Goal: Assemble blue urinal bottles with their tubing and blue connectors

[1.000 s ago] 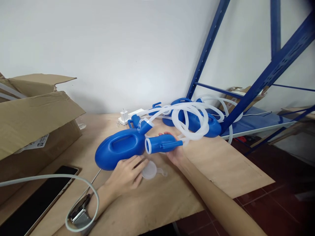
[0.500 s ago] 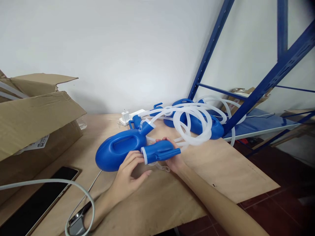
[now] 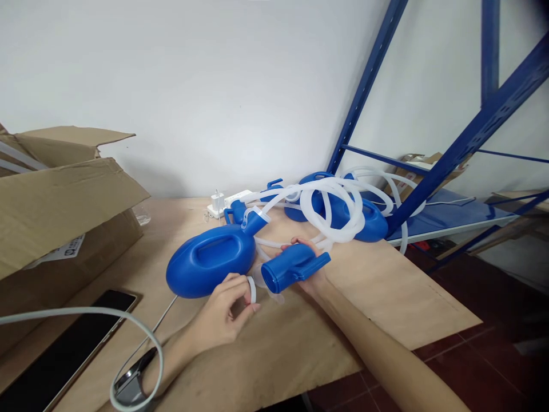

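My right hand point(image 3: 315, 277) is wrapped round a blue plastic spout point(image 3: 287, 269) with a side handle. The spout's round open end faces left and towards me. Close to that opening, my left hand point(image 3: 225, 306) pinches a white cap point(image 3: 252, 289) by its edge, apart from the spout. Clear, thin plastic hangs blurred beneath the spout; its exact shape is hard to make out. Just behind my left hand lies a blue oval plastic bottle point(image 3: 210, 260) with a moulded grip. A clear cap point(image 3: 258, 215) covers its neck.
More blue bottles point(image 3: 371, 223) and coiled white tubing point(image 3: 306, 206) lie at the back right. A power strip point(image 3: 240, 197) stands by the wall. Left are an open cardboard box point(image 3: 86, 229), a phone point(image 3: 72, 349) and a grey cable point(image 3: 86, 311). A blue metal rack point(image 3: 412, 194) borders the right.
The white cap has come off the spout's end and is now in my left hand. My right hand has shifted the spout slightly right and turned its opening more towards me.
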`<state>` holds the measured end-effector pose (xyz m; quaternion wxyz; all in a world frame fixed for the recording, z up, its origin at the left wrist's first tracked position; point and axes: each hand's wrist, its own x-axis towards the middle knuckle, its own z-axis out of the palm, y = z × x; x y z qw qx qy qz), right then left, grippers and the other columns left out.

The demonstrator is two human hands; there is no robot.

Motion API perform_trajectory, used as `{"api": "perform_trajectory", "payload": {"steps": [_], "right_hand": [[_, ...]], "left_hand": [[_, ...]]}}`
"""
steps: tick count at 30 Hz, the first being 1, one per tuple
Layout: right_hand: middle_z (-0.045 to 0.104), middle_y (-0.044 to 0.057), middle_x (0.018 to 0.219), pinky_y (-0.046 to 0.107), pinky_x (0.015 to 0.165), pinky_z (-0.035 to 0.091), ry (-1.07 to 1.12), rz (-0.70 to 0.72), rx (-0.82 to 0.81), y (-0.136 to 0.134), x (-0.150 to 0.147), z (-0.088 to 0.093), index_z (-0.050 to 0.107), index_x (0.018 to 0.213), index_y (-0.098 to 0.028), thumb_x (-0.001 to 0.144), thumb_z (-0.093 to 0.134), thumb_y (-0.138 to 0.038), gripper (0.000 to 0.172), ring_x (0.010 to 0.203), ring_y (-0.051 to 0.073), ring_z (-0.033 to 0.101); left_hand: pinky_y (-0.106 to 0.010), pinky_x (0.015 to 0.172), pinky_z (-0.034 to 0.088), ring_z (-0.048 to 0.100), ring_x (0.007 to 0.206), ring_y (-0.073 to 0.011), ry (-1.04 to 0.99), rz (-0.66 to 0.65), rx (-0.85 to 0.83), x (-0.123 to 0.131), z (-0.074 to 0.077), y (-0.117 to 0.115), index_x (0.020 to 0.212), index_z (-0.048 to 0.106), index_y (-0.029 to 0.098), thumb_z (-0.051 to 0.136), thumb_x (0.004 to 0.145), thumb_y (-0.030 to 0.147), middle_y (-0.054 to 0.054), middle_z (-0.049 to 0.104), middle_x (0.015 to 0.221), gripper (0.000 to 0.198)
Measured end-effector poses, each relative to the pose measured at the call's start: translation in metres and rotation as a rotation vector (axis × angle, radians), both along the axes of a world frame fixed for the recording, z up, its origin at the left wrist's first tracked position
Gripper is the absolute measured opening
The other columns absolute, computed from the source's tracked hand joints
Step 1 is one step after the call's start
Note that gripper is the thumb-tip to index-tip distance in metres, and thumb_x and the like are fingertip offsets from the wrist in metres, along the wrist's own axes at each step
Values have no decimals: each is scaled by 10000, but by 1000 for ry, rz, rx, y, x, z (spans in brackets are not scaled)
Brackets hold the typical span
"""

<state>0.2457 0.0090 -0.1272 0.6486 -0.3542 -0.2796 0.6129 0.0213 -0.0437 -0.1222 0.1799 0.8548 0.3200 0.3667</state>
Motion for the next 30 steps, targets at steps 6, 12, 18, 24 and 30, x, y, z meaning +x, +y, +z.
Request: {"api": "perform_trajectory", "payload": {"steps": [6, 12, 18, 24, 30], "right_hand": [[823, 35, 901, 410, 890, 604, 68, 129, -33, -3, -2, 4, 708, 807, -246, 798, 765, -525, 285, 902, 264, 774], [825, 43, 1007, 373, 892, 601, 25, 200, 49, -6, -10, 0, 769, 894, -238, 750, 766, -767, 548, 989, 263, 762], [810, 45, 1017, 293, 803, 604, -106, 271, 66, -15, -18, -9, 788, 1018, -252, 728, 735, -823, 642, 958, 233, 745], [773, 17, 902, 231, 530, 525, -217, 304, 193, -20, -18, -13, 724, 1131, -285, 762, 693, -827, 656, 651, 157, 676], [756, -13, 812, 237, 576, 539, -201, 293, 227, -18, -14, -10, 689, 1319, -292, 752, 895, -484, 633, 641, 146, 661]], "left_hand": [[-252, 526, 444, 575, 588, -126, 102, 252, 225, 2, -19, 3, 783, 556, 210, 570, 1018, 350, 12, 595, 736, 274], [-325, 705, 624, 746, 882, -226, -57, 307, 82, 3, -14, 0, 1360, 476, 217, 709, 888, 363, -72, 707, 1083, 546], [-301, 554, 611, 732, 747, -187, -365, 371, -144, 4, -21, 1, 1409, 301, 277, 825, 767, 431, -135, 626, 1287, 843], [-349, 714, 613, 737, 813, -225, -348, 407, -152, -6, -5, 6, 1264, 532, 236, 733, 820, 448, -43, 717, 1007, 531], [-328, 570, 579, 727, 584, -230, -482, 513, -244, -16, -4, 10, 1113, 560, 224, 688, 837, 557, 9, 725, 753, 451]]}}
